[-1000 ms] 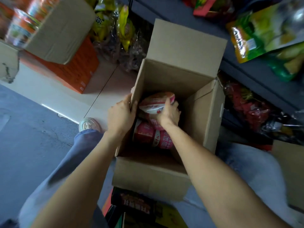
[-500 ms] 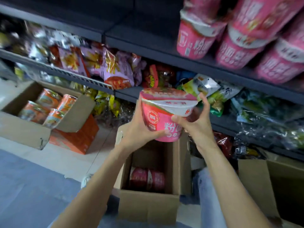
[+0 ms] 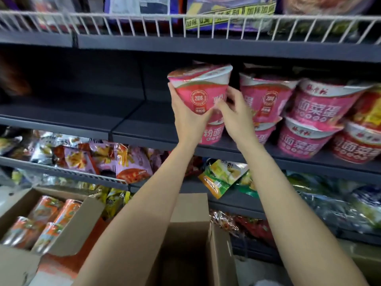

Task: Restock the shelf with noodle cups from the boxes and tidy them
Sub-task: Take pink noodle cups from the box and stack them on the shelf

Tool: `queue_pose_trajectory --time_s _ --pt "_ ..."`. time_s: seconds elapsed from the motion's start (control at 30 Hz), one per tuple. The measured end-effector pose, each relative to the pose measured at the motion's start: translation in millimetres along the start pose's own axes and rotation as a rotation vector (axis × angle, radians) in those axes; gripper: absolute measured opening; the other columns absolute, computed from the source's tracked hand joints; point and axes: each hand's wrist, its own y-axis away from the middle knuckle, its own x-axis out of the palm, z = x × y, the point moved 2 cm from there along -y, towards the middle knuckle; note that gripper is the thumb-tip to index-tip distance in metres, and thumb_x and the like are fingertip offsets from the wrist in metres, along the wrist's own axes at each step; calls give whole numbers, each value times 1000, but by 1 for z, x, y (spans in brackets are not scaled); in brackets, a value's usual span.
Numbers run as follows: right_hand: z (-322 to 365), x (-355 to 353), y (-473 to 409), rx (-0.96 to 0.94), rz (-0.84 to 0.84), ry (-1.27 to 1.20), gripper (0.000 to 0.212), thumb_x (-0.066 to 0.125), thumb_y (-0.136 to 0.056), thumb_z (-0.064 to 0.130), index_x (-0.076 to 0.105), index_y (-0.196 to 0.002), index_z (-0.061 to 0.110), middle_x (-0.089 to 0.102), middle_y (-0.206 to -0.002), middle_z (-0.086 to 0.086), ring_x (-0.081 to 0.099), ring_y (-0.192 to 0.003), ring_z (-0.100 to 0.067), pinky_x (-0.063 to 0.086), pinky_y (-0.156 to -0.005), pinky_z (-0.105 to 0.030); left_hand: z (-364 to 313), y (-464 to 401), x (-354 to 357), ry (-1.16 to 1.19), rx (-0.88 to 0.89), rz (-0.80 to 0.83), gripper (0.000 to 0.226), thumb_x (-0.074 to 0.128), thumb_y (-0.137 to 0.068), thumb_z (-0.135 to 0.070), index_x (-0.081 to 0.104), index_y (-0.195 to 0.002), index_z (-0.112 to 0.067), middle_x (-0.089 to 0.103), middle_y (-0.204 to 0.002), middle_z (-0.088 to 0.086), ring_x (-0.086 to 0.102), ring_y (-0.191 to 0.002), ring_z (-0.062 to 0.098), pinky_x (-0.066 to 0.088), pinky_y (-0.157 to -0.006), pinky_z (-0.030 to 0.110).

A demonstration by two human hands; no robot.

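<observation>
Store aisle, dark grey metal shelving, four tiers in view. Middle shelf (image 3: 144, 129) smooth, flat, bare on its left half; right half carries pink noodle cups.

Held noodle cup (image 3: 199, 87): one, tapered round tub, glossy pink shrink wrap, white band under the rim, round "2016" seal on the front. Tilted slightly, raised above the cup beneath it, at the left end of the pink row. Left hand (image 3: 185, 116) cups its lower left side, fingers curled up the wall. Right hand (image 3: 235, 112) pinches its right side, thumb and fingertips on the wrap. Both arms bare.

Shelved noodle cups (image 3: 305, 118): at least six more pink ones countable, stacked two high, same tapered shape; far right ones cut by the frame edge, so exact total not clear. One lower cup (image 3: 213, 133) sits directly under the held one, mostly hidden by the hands.

Top tier has a white wire fence (image 3: 185, 25), thin vertical bars, blurred packs behind it. Below the middle shelf: crinkly foil snack bags (image 3: 123, 162), many, purple, orange, and green-yellow, not countable.

Cardboard boxes: two plain brown corrugated. Open box (image 3: 185, 234) between the forearms, flaps up, inside dark. Second box (image 3: 78, 230) at lower left holds orange cylindrical cups (image 3: 41, 221), about five visible, lying on their sides, shiny wrap.
</observation>
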Motion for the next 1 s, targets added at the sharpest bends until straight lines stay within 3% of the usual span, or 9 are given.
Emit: queue_pose_trajectory --time_s 0.1,0.17,0.3,0.4,0.53,0.63,0.73,0.83,1.0 --pt "-22 -3 -25 53 89 363 62 44 -98 27 16 -152 15 33 -147 -12 38 -132 -26 32 -106 -36 18 -33 15 -134 -31 202 107 59 -73 -59 -14 -147 -33 30 -152 2 31 -139 24 34 -109 47" --pt "-33 -5 -29 13 94 540 64 45 -98 20 12 -153 15 32 -146 -14 36 -132 -28 34 -105 -39 21 -49 13 -211 -54 275 86 49 -86 -49 -8 -149 -34 42 -145 1 39 -133 25 34 -108 46" --pt "-58 3 5 -161 -16 458 52 48 -95 14 36 -145 14 51 -127 -6 44 -119 -21 35 -100 -33 26 -25 -18 -250 87 184 56 42 -99 -32 21 -150 -21 44 -144 -1 46 -120 4 36 -98 18" --pt "-91 18 61 -266 -35 348 39 47 -91 13 56 -129 12 60 -116 -3 49 -113 -21 35 -98 -29 62 38 -62 -169 119 -4 30 45 -99 -24 55 -127 -19 64 -116 -7 60 -101 1 47 -84 17" --pt "-153 60 143 -218 141 295 32 47 -90 19 62 -117 15 65 -99 5 52 -99 -9 39 -93 -27 158 138 -127 -360 -96 -74 10 55 -94 -16 63 -100 -17 63 -86 -16 58 -76 -4 46 -69 17" --pt "-200 101 197 -131 298 300 25 53 -89 17 66 -110 16 68 -94 5 60 -93 -14 47 -82 -28 233 201 -163 -558 -385 14 12 62 -90 -21 62 -102 -20 64 -93 -10 62 -87 8 48 -76 28" --pt "-251 147 241 -63 521 388 24 61 -88 16 66 -111 16 68 -95 4 61 -93 -17 50 -78 -32 292 240 -172 -691 -705 254 54 65 -85 -39 50 -130 -13 55 -127 8 52 -117 25 42 -97 38" --pt "-300 192 274 -43 696 518 30 65 -85 19 63 -115 16 67 -101 2 59 -98 -21 50 -83 -37 329 258 -165 -713 -824 375 79 66 -83 -45 29 -146 -13 39 -144 12 38 -131 28 31 -105 37" --pt "-360 224 313 77 770 684 36 62 -88 22 60 -124 16 63 -115 -5 55 -109 -28 42 -91 -39 358 278 -162 -843 -605 409 25 52 -94 -27 58 -112 -11 67 -97 19 61 -90 41 40 -65 36"
